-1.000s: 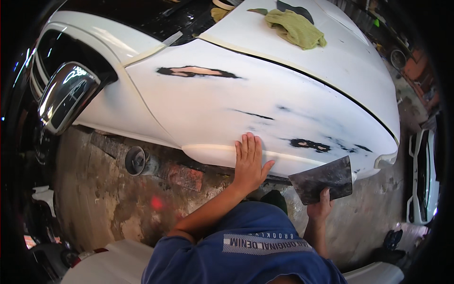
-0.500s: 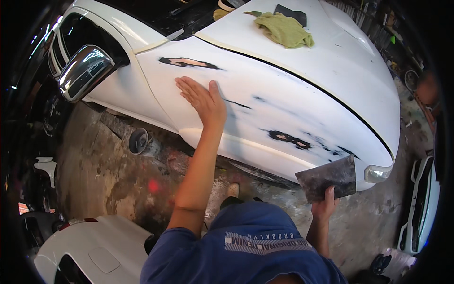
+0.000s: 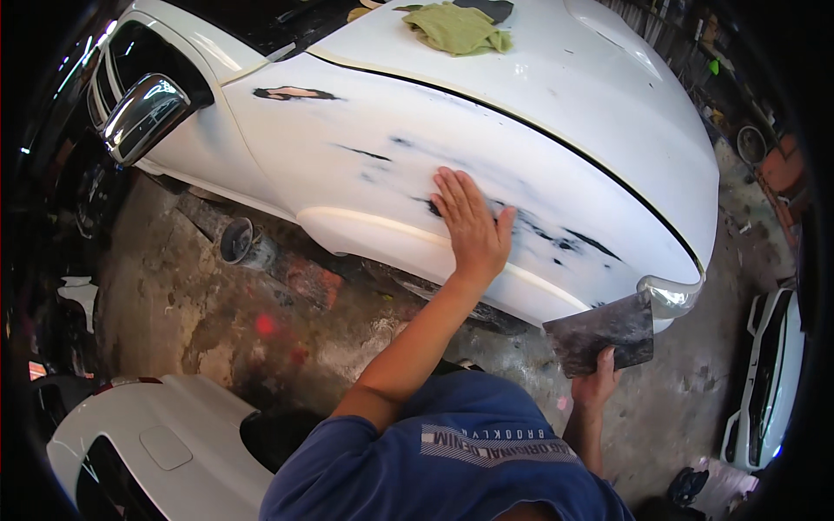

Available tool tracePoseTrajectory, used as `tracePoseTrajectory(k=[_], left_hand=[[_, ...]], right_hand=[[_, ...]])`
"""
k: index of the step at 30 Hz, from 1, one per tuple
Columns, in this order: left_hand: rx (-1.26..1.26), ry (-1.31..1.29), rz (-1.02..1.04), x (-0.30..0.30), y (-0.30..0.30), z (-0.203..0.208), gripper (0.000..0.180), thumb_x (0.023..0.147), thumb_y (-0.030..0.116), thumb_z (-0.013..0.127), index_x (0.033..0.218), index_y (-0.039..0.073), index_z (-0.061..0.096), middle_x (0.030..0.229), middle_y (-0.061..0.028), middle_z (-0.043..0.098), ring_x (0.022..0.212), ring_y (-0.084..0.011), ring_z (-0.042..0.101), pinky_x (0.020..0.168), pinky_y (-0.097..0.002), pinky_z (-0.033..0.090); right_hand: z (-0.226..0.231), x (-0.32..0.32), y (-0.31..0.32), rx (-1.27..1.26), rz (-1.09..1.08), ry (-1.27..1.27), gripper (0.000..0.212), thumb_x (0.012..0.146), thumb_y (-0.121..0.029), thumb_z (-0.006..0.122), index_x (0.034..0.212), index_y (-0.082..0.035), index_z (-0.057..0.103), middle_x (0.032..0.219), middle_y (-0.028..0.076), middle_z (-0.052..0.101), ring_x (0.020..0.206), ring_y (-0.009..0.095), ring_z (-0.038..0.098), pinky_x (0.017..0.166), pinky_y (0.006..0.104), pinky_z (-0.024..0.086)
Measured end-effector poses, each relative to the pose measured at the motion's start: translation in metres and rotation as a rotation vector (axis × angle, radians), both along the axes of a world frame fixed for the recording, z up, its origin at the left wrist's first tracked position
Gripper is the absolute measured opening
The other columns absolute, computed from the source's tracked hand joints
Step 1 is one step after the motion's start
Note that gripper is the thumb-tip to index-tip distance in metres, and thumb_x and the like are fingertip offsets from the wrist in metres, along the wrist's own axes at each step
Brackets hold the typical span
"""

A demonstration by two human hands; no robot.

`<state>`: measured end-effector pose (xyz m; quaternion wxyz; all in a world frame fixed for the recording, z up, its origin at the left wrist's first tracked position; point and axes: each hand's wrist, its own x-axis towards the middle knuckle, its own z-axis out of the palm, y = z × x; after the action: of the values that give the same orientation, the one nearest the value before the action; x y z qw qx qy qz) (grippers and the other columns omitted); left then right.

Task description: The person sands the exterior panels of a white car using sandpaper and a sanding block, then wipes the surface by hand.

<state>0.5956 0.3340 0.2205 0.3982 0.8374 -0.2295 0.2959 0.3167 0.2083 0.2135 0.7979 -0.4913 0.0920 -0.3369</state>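
My left hand [image 3: 473,227] lies flat on the white front fender [image 3: 347,187] of a car, palm down with fingers stretched out. It partly covers a dark sanded-through patch; more black streaks [image 3: 591,243] show to its right. Lower right, my right hand [image 3: 598,382] pinches the bottom edge of a dark grey sheet of sandpaper [image 3: 604,332], thumb on its face. The sheet overlaps the fender's front end, just below the clear corner lamp [image 3: 671,298]; whether it touches the car I cannot tell. A bare patch with a black rim [image 3: 294,93] sits at the fender's upper left.
On the hood [image 3: 599,87] lie a green cloth [image 3: 456,29] and a dark sheet [image 3: 486,9]. A chrome side mirror [image 3: 146,120] juts out at left. A bucket [image 3: 236,240] stands on the stained floor. Behind me are another white car [image 3: 187,425] and, at right, a bumper [image 3: 769,373].
My left hand has slid right and nearer along the fender, from below the bare patch to the dark marks. The view has shifted right; my right hand still holds the sandpaper.
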Motion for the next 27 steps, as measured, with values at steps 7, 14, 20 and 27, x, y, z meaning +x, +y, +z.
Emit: tracePoseTrajectory(k=[7,14,20,27], left_hand=[[0.138,0.001,-0.204,-0.066,-0.053,-0.017,0.09,0.102,0.044,0.05,0.153,-0.019,0.011,0.16,-0.0419,0.005,0.151,-0.0555,0.001,0.12,-0.0629,0.001],[0.328,0.001,-0.482,-0.114,-0.066,-0.04,0.088,0.098,0.046,0.057,0.154,-0.013,0.023,0.163,-0.0337,0.015,0.153,-0.0473,0.011,0.121,-0.0632,0.008],[0.354,0.038,-0.186,-0.069,-0.009,-0.032,0.083,0.1,0.038,0.055,0.156,-0.011,0.018,0.165,-0.0309,0.006,0.152,-0.0527,0.0,0.12,-0.0659,0.003],[0.226,0.044,-0.076,-0.029,0.028,0.005,0.08,0.103,0.039,0.053,0.158,-0.007,0.016,0.166,-0.0307,0.003,0.151,-0.0541,0.001,0.119,-0.0645,0.002]], right_hand=[[0.004,-0.031,-0.013,0.08,-0.108,0.001,0.056,0.101,-0.017,0.063,0.149,-0.002,0.039,0.142,0.015,0.052,0.128,0.029,0.055,0.108,0.0464,0.046],[-0.013,-0.057,-0.019,0.105,-0.172,-0.003,0.052,0.103,-0.018,0.058,0.147,0.002,0.039,0.142,0.017,0.052,0.128,0.031,0.055,0.106,0.0479,0.048],[-0.012,-0.058,-0.011,0.129,-0.194,0.012,0.049,0.105,-0.02,0.054,0.147,0.003,0.041,0.141,0.017,0.054,0.127,0.031,0.056,0.106,0.0479,0.048],[-0.014,-0.048,-0.008,0.084,-0.149,0.006,0.05,0.105,-0.019,0.054,0.149,0.0,0.039,0.141,0.015,0.054,0.126,0.029,0.057,0.106,0.0466,0.048]])
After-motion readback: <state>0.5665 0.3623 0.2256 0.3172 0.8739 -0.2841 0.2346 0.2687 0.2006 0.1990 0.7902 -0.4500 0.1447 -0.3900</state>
